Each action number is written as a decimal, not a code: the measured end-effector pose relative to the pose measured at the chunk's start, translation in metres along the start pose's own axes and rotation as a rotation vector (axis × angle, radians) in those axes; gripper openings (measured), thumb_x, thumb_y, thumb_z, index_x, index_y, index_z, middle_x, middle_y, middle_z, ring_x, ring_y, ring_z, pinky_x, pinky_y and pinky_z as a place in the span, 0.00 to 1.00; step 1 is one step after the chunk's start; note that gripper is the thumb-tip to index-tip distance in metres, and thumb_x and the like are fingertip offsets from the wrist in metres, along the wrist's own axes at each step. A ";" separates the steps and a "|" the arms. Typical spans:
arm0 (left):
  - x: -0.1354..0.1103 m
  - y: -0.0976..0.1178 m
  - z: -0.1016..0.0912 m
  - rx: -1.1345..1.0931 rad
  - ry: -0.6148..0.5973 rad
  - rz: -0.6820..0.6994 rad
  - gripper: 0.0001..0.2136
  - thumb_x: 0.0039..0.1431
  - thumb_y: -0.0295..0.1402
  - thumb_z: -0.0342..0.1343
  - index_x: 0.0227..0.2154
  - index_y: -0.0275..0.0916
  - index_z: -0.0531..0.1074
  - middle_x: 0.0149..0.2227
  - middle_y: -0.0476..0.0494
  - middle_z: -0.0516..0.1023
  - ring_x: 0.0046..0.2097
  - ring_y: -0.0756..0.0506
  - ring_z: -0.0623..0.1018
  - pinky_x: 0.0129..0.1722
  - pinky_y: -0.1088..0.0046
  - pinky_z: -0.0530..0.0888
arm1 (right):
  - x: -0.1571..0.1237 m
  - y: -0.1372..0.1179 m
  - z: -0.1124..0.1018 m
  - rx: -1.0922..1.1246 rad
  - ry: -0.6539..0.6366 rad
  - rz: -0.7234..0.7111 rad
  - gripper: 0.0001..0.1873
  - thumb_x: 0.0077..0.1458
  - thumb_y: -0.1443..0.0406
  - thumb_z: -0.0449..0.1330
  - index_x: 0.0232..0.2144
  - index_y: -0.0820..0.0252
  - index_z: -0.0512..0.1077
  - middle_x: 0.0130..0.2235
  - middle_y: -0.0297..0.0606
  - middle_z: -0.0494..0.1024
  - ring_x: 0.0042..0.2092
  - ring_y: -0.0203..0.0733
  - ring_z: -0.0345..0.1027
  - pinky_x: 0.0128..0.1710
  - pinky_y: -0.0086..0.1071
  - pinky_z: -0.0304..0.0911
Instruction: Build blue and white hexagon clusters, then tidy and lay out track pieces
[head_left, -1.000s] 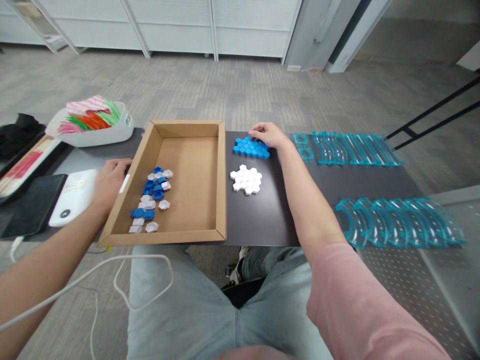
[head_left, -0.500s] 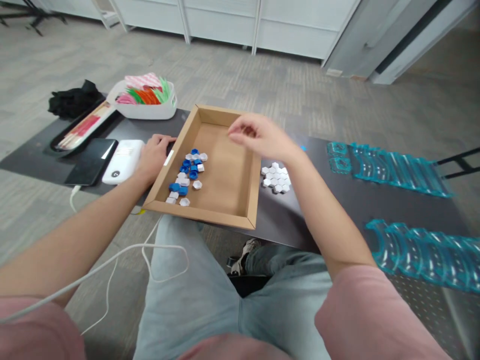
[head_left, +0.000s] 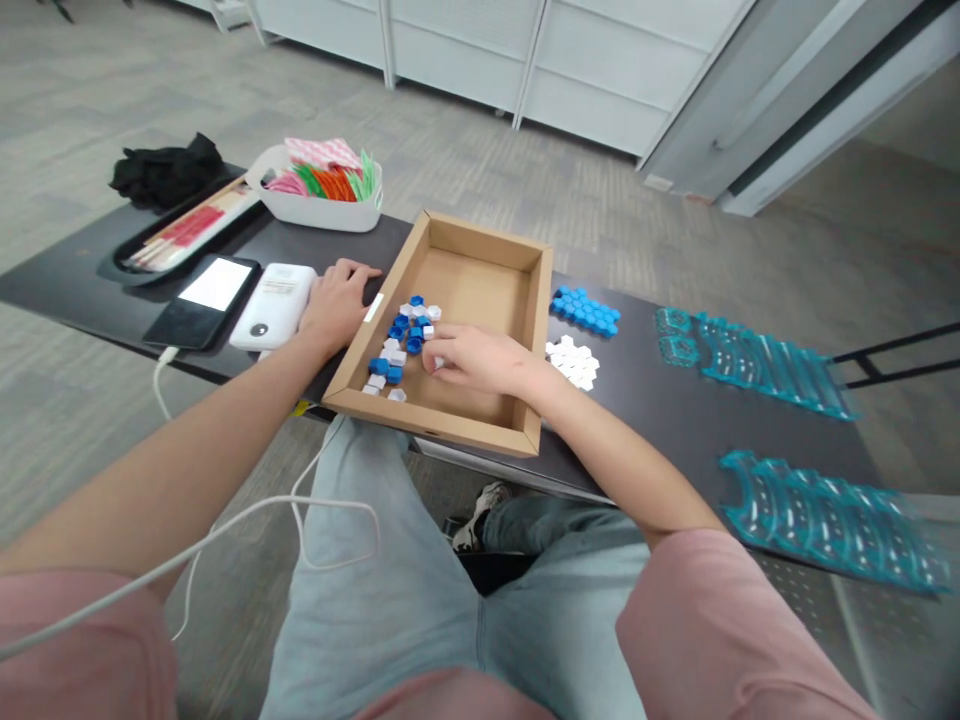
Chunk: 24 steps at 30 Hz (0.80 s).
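Observation:
A shallow cardboard tray point(head_left: 491, 432) sits on the dark table with several loose blue and white hexagon pieces point(head_left: 398, 342) along its left side. My right hand point(head_left: 472, 360) is inside the tray beside that pile, fingers curled and pinched on a white hexagon piece point(head_left: 438, 362). My left hand point(head_left: 337, 303) rests flat against the tray's left wall, fingers spread. To the right of the tray lie a joined patch of blue hexagons point(head_left: 586, 311) and a joined patch of white hexagons point(head_left: 573, 361).
Left of the tray are a white power bank point(head_left: 274, 291), a phone point(head_left: 204, 298) with a lit screen, a white tub of coloured sticks point(head_left: 324, 186), a dark tray of sticks point(head_left: 174, 232) and black cloth point(head_left: 166, 170). Two rows of teal curved pieces point(head_left: 750, 345) lie on the right. A white cable point(head_left: 300, 510) hangs over my lap.
My right hand left the blue hexagon patch, crossed over the tray and dropped into it beside the loose pieces. The left hand stayed at the tray's left wall. The view shifted.

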<state>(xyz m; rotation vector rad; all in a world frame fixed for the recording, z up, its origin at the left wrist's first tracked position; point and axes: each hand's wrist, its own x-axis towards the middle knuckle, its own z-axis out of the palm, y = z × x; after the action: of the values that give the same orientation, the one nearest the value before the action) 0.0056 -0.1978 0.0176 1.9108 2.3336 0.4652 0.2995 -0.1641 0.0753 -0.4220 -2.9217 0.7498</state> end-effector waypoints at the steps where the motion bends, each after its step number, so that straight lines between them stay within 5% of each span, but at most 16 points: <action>1: 0.000 0.000 0.000 -0.002 -0.002 0.002 0.30 0.73 0.43 0.53 0.74 0.41 0.76 0.72 0.27 0.74 0.73 0.26 0.73 0.75 0.48 0.69 | -0.004 0.000 -0.006 0.042 0.032 0.007 0.08 0.71 0.70 0.65 0.42 0.51 0.82 0.48 0.39 0.85 0.46 0.48 0.77 0.47 0.39 0.66; 4: 0.000 0.000 0.000 -0.007 -0.005 0.009 0.30 0.74 0.45 0.52 0.74 0.40 0.76 0.73 0.26 0.74 0.73 0.26 0.73 0.75 0.47 0.69 | -0.029 0.005 -0.031 0.197 0.221 0.113 0.04 0.76 0.60 0.66 0.47 0.51 0.81 0.45 0.39 0.85 0.45 0.48 0.78 0.50 0.40 0.71; 9: -0.003 0.007 -0.007 -0.008 -0.025 -0.013 0.30 0.77 0.45 0.49 0.74 0.38 0.75 0.72 0.26 0.73 0.72 0.26 0.72 0.74 0.47 0.68 | -0.114 0.045 -0.066 0.355 0.677 0.396 0.25 0.73 0.40 0.70 0.62 0.43 0.80 0.43 0.38 0.83 0.45 0.49 0.81 0.48 0.41 0.77; 12: -0.005 0.012 -0.016 -0.003 -0.084 -0.013 0.31 0.79 0.45 0.47 0.76 0.34 0.72 0.74 0.24 0.71 0.72 0.27 0.71 0.75 0.45 0.66 | -0.164 0.083 -0.064 0.323 0.860 0.434 0.23 0.74 0.40 0.65 0.56 0.45 0.85 0.37 0.36 0.81 0.42 0.48 0.80 0.46 0.43 0.78; 16: -0.005 0.012 -0.020 0.020 -0.127 -0.009 0.33 0.81 0.45 0.46 0.78 0.30 0.69 0.74 0.23 0.69 0.71 0.28 0.69 0.76 0.45 0.65 | -0.200 0.117 -0.046 0.293 0.852 0.502 0.18 0.70 0.45 0.68 0.45 0.49 0.85 0.36 0.35 0.83 0.39 0.47 0.77 0.44 0.42 0.75; 24: 0.009 -0.003 -0.010 0.156 -0.127 -0.050 0.31 0.76 0.34 0.46 0.76 0.32 0.71 0.74 0.24 0.70 0.73 0.28 0.71 0.76 0.48 0.69 | -0.217 0.126 -0.040 0.340 0.702 0.554 0.15 0.59 0.53 0.75 0.41 0.52 0.78 0.45 0.41 0.88 0.45 0.50 0.81 0.49 0.44 0.75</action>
<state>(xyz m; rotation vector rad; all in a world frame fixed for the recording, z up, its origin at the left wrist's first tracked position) -0.0015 -0.1909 0.0273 1.8792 2.3916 0.1557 0.5436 -0.1022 0.0438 -1.1899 -1.9868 0.8952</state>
